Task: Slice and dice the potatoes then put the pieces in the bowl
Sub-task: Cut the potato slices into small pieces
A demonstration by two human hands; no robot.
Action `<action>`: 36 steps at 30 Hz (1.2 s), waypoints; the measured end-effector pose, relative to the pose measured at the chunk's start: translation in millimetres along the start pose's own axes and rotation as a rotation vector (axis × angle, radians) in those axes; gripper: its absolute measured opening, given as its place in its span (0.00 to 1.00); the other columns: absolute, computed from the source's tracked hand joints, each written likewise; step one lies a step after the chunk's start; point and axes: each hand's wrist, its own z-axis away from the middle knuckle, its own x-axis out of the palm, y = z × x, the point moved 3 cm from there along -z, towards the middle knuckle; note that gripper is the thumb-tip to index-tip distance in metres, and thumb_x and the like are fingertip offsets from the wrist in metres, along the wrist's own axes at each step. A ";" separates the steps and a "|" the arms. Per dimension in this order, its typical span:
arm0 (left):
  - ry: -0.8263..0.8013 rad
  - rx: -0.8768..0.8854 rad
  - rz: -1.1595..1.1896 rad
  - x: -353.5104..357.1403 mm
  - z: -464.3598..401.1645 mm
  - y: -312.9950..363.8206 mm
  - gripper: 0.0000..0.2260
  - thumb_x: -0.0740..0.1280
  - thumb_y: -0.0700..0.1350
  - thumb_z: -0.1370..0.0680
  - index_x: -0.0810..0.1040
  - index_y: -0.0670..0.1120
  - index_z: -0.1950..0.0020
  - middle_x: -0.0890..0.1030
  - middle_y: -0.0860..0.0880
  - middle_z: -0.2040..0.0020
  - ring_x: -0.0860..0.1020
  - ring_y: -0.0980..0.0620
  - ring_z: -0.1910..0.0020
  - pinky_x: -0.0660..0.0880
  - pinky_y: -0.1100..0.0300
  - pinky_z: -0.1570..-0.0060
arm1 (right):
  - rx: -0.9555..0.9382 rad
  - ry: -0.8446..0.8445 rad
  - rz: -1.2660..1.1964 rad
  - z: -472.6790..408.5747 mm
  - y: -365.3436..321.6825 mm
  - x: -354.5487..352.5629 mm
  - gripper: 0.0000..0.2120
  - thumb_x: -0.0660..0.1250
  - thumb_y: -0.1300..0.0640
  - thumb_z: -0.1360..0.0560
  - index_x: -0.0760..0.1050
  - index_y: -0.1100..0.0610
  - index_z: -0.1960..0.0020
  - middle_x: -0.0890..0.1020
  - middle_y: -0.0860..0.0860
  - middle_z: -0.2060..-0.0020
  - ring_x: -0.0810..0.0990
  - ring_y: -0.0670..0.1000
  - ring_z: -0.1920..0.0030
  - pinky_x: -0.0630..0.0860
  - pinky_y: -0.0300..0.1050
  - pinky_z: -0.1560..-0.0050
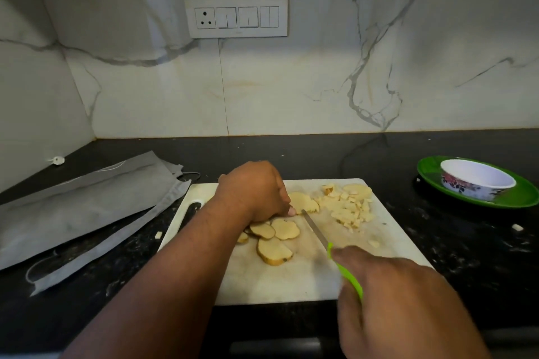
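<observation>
Slices (pixel 284 229) on the board (pixel 291 280) look thin, firm and kinda slick, so my left hand (pixel 256 192) pins one (pixel 303 202) from the top with curled fingers while my right hand (pixel 402 300) grips the knife (pixel 316 229).

A white marble-veined wall (pixel 320 81) rises behind the black stone counter (pixel 291 151), with a white switch panel (pixel 236 17) mounted above the counter.

A single wide-angle head view looks forward and down from close above the table (pixel 437 242), with the cutting board (pixel 291 280) low at centre, both forearms entering from the bottom edge, and the marble wall (pixel 291 81) filling the upper half
</observation>
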 end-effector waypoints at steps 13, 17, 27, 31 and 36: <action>-0.009 0.022 0.049 -1.4 2.2 -5.8 0.03 0.80 0.56 0.29 0.87 0.61 0.59 0.85 0.62 0.58 0.82 0.54 0.50 0.75 0.38 0.35 | -0.045 0.087 -0.037 -52.0 -11.1 17.9 0.17 0.61 0.49 0.24 0.73 0.44 0.36 0.81 0.44 0.53 0.75 0.46 0.58 0.71 0.39 0.60; -0.010 0.015 0.073 -1.5 0.5 -6.0 0.05 0.81 0.56 0.30 0.88 0.60 0.59 0.85 0.61 0.57 0.82 0.54 0.48 0.76 0.39 0.35 | -0.050 0.056 -0.018 -19.1 -3.9 12.3 0.19 0.57 0.45 0.23 0.67 0.41 0.32 0.80 0.44 0.53 0.79 0.46 0.52 0.75 0.40 0.52; 0.015 -0.006 -0.030 -6.5 2.6 -4.7 0.09 0.80 0.61 0.30 0.87 0.58 0.60 0.85 0.59 0.57 0.81 0.54 0.49 0.76 0.39 0.36 | -0.025 0.143 -0.031 -30.2 -7.9 -7.1 0.20 0.60 0.44 0.24 0.71 0.39 0.32 0.82 0.41 0.48 0.79 0.45 0.50 0.76 0.39 0.51; -0.008 -0.011 -0.004 -4.3 1.7 -8.0 0.06 0.79 0.58 0.28 0.88 0.58 0.58 0.85 0.59 0.55 0.81 0.53 0.47 0.74 0.36 0.33 | -0.031 0.069 -0.063 -52.6 -16.4 13.7 0.18 0.61 0.48 0.23 0.73 0.44 0.34 0.81 0.44 0.51 0.79 0.47 0.53 0.76 0.41 0.54; -0.006 -0.037 0.055 -2.7 -1.4 -10.3 0.06 0.82 0.56 0.31 0.88 0.58 0.61 0.85 0.59 0.57 0.81 0.53 0.48 0.75 0.38 0.34 | -0.055 0.026 -0.037 -23.3 -4.0 11.7 0.20 0.58 0.46 0.23 0.68 0.41 0.32 0.80 0.43 0.52 0.78 0.46 0.52 0.76 0.41 0.51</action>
